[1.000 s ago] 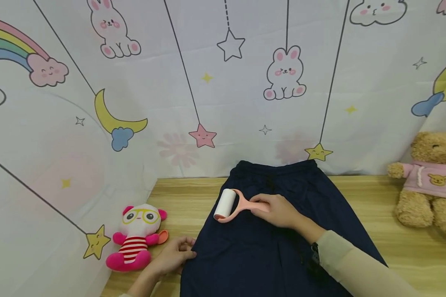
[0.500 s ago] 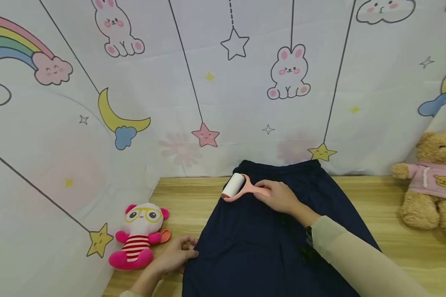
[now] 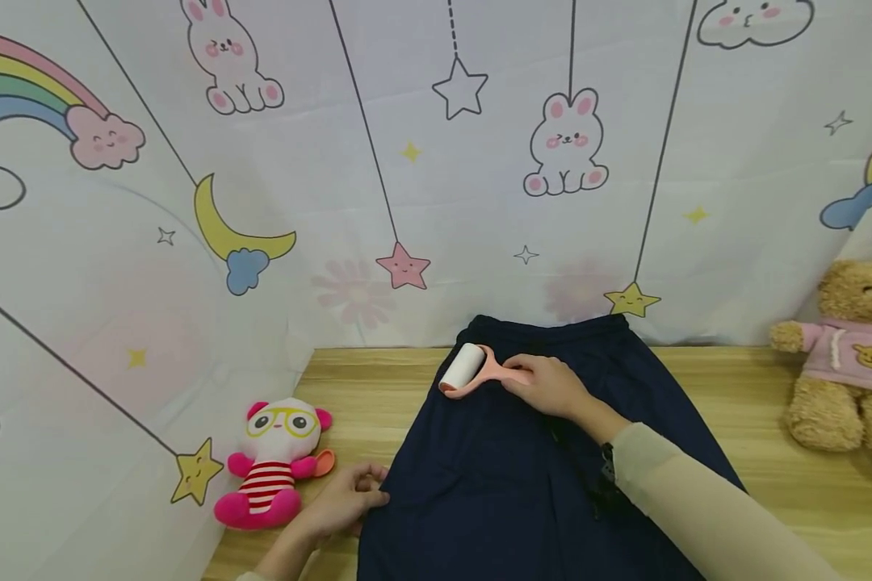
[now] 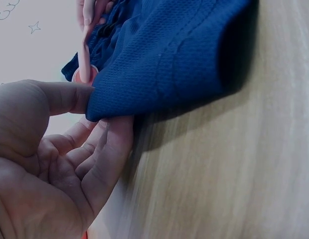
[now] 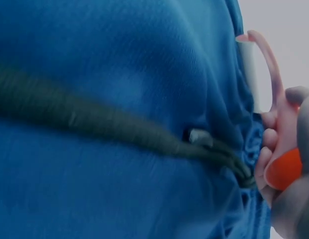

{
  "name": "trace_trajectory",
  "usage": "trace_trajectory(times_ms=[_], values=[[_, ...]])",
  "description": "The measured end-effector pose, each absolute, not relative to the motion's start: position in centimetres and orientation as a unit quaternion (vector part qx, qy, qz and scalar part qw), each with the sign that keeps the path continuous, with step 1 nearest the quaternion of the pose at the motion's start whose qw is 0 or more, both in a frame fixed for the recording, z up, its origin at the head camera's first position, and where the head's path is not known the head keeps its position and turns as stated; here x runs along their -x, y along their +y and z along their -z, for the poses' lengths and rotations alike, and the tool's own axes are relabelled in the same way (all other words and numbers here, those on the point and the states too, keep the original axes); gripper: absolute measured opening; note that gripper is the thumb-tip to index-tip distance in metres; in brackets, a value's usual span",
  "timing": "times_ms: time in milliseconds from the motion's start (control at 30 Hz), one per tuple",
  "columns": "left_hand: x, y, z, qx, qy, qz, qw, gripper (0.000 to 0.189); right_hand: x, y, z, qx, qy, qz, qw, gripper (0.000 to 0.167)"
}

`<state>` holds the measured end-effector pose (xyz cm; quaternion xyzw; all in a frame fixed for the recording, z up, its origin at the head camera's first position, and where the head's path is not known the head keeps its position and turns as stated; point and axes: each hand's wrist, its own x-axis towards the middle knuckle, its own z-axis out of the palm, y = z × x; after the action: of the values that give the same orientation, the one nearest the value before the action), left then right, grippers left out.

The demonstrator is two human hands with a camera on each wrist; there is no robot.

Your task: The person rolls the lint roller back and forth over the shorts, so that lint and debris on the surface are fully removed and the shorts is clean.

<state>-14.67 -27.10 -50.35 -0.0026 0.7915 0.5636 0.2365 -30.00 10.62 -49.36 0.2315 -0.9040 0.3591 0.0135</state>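
Observation:
Dark blue drawstring shorts [image 3: 472, 476] lie spread on the wooden table, waistband toward the wall. My right hand [image 3: 548, 385] grips the pink handle of a lint roller [image 3: 462, 367], whose white cylinder sits on the cloth just below the waistband's left end. In the right wrist view the fingers wrap the handle [image 5: 284, 129], and a dark drawstring [image 5: 94, 117] crosses the fabric. At the garment's left edge my left hand [image 3: 345, 496] pinches the cloth. The left wrist view shows thumb above and fingers beneath the fabric edge [image 4: 144, 94], lifted a little off the table.
A pink and white plush toy [image 3: 272, 464] with yellow glasses sits left of my left hand. At the far right sits a brown teddy bear [image 3: 843, 363] in a pink top. A printed white cloth [image 3: 480, 202] hangs behind the wooden table [image 3: 363, 395].
The lint roller in my right hand has moved up the shorts toward the waistband, mostly in the first half second. My left hand has kept its pinch on the edge.

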Motion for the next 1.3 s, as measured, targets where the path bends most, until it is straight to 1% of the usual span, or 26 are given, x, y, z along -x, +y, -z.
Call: trace_trajectory(times_ms=[533, 800, 1300], values=[[14.6, -27.3, 50.5, -0.002, 0.788, -0.569, 0.236, 0.029, 28.7, 16.4, 50.0, -0.247, -0.902, -0.354, 0.023, 0.035], [14.7, -27.4, 50.5, -0.003, 0.784, -0.572, 0.242, 0.028, 27.7, 19.2, 50.0, -0.239, -0.906, -0.347, 0.034, 0.034], [14.6, -27.1, 50.3, 0.002, 0.789, -0.569, 0.232, 0.033, 26.3, 23.0, 49.5, -0.249, -0.917, -0.309, 0.049, 0.035]])
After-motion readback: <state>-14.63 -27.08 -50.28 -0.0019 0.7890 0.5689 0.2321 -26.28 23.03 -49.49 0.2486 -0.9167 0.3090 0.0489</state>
